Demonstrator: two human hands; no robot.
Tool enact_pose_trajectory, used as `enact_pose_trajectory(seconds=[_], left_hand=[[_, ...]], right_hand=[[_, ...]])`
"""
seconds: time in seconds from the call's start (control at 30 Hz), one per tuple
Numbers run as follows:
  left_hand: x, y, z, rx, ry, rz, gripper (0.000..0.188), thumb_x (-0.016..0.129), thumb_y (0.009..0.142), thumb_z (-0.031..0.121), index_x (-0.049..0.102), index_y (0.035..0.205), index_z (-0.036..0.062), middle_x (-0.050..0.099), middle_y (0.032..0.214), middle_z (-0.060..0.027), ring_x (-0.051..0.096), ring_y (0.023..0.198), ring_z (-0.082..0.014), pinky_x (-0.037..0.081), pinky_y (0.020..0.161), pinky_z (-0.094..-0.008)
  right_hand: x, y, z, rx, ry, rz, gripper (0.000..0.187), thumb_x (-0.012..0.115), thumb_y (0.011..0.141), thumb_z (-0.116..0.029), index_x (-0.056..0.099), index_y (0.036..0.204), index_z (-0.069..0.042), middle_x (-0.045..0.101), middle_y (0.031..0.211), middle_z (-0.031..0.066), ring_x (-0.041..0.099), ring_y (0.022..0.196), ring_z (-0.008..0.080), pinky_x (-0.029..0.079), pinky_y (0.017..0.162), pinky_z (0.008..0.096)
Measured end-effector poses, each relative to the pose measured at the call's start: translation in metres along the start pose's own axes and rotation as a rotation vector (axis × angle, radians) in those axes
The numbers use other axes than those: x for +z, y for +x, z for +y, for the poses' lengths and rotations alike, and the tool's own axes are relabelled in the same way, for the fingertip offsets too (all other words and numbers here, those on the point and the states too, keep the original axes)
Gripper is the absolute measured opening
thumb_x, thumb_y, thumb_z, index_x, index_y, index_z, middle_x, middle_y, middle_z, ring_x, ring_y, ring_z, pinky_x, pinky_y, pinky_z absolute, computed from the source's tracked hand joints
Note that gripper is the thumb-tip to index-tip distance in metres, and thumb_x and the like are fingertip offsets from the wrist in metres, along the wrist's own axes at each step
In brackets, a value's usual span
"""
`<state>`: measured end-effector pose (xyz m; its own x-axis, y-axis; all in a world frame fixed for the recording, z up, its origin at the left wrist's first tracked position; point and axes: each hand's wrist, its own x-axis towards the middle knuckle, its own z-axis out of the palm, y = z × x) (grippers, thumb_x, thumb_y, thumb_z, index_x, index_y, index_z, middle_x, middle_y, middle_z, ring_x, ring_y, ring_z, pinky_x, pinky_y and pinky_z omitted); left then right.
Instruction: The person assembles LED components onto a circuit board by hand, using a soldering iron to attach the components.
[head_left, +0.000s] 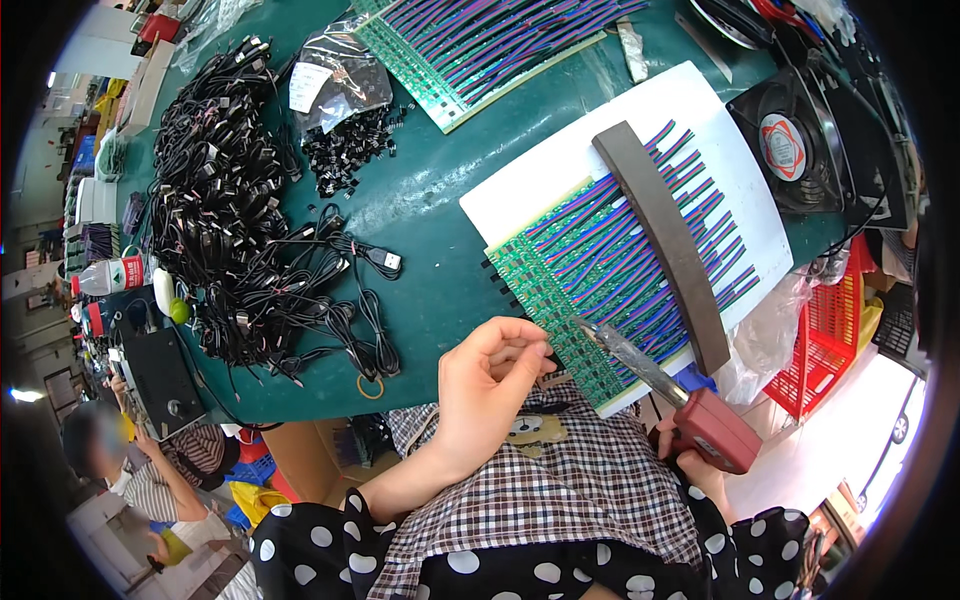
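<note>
Soldering iron (pixel 655 378) gripped in right hand (pixel 690 452), tip at green board (pixel 560 275); left hand (pixel 490 375) pinched at board edge, contents unclear. Tip best kept steady on 1 pad.

Your one view comes from the head camera, looking steeply down and forward over your chest onto the dark green work table (pixel 430 220). It sits close: the table's near edge runs just above your lap, its far side bending toward the fisheye rim.

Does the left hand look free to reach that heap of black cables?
Probably yes: the left hand seems to hold nothing bulky, and bare green table lies between it and the black cables.
</note>
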<state>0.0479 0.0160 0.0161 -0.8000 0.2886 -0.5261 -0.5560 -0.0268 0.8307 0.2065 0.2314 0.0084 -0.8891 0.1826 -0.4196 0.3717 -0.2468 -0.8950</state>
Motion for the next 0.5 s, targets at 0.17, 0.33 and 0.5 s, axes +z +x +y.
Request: enact_pose_trajectory(seconds=[0.17,0.33,0.5], left_hand=[[0.001,0.001,-0.004,0.073,0.159,0.017,0.012,0.052,0.087,-0.006,0.049,0.098,-0.0036,0.062,0.089,-0.0093,0.062,0.081,-0.014,0.051,0.073,-0.0246],[0.002,0.01,-0.002,0.083,0.067,-0.004,0.023,0.052,0.086,-0.007,0.038,0.101,0.0025,0.059,0.086,-0.0067,0.059,0.079,-0.0099,0.05,0.068,-0.0226],[-0.004,0.013,-0.002,0.046,0.163,-0.053,0.027,0.051,0.086,-0.008,0.034,0.101,0.0058,0.057,0.089,-0.0061,0.058,0.081,-0.0099,0.049,0.069,-0.0225]], right_hand=[[-0.005,0.002,0.005,-0.038,-0.053,-0.033,0.052,0.077,0.066,-0.031,0.057,0.097,0.005,0.063,0.074,0.0069,0.059,0.057,0.0138,0.044,0.054,0.0235],[-0.007,-0.003,0.005,0.011,-0.177,-0.036,0.053,0.076,0.061,-0.025,0.058,0.1,0.004,0.063,0.071,0.0043,0.061,0.058,0.015,0.046,0.056,0.0252],[-0.019,-0.005,0.022,-0.152,-0.326,-0.061,0.061,0.077,0.065,-0.031,0.055,0.11,0.005,0.065,0.076,0.0084,0.063,0.062,0.0187,0.047,0.059,0.0273]])
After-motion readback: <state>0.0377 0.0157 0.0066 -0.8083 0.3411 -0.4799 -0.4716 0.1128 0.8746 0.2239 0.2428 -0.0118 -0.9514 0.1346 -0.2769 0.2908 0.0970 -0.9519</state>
